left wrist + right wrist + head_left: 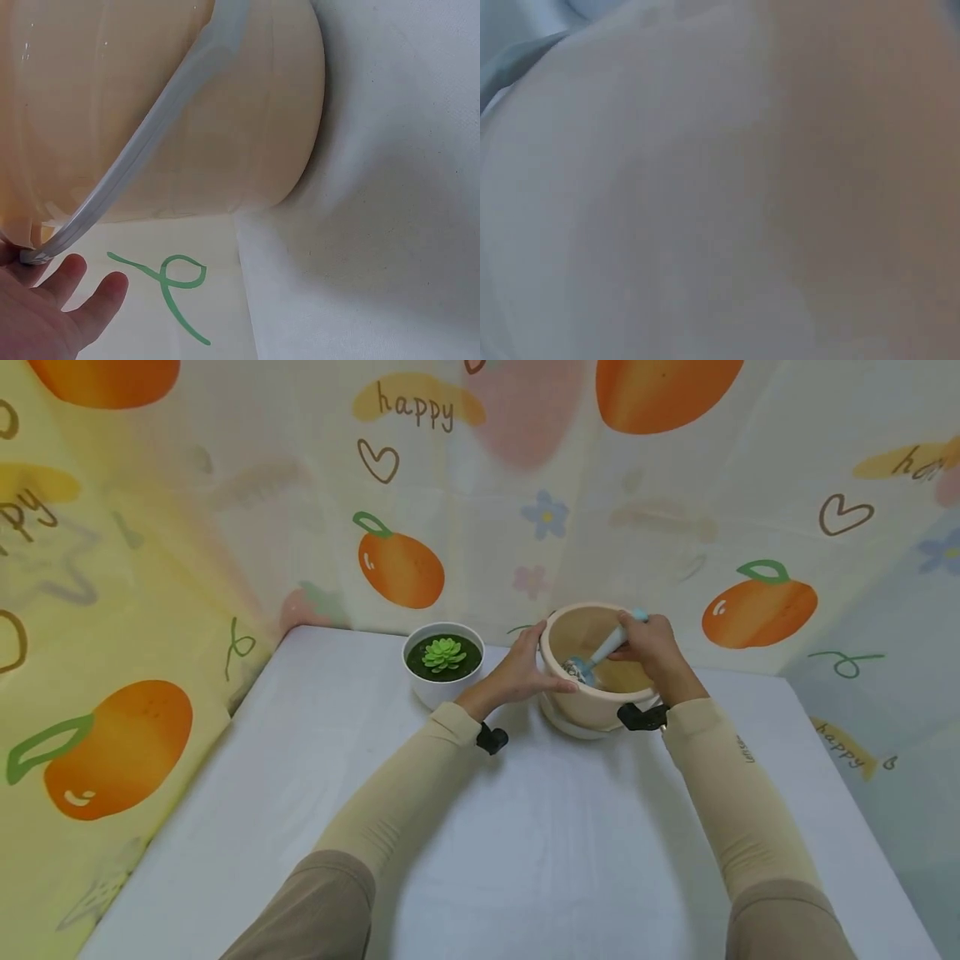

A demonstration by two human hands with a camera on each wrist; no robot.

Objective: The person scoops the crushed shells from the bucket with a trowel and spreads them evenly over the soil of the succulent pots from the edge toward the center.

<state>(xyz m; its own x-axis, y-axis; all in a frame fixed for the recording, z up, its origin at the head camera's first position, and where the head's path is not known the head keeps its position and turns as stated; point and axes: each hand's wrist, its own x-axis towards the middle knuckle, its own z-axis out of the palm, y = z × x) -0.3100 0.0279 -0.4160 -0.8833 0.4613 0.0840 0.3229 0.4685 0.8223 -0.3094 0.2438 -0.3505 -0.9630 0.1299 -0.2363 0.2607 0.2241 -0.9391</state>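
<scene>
White tabletop (525, 843) beneath, right fingers (627, 652) curl round a utensil (606, 647).

I log one glossy peach bucket (592, 713), upright, open-topped, its pale grey bail (139, 142) slung down across the side. Inside I note a light-blue tool (606, 647), slanted, head down.

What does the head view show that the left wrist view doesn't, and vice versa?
Only the head view shows the potted succulent and the right hand holding a pale blue tool partly inside the bucket. Only the left wrist view shows the end of the bucket's pale handle and the green squiggle's full loop. Both show the bucket, the left hand and the white table.
</scene>
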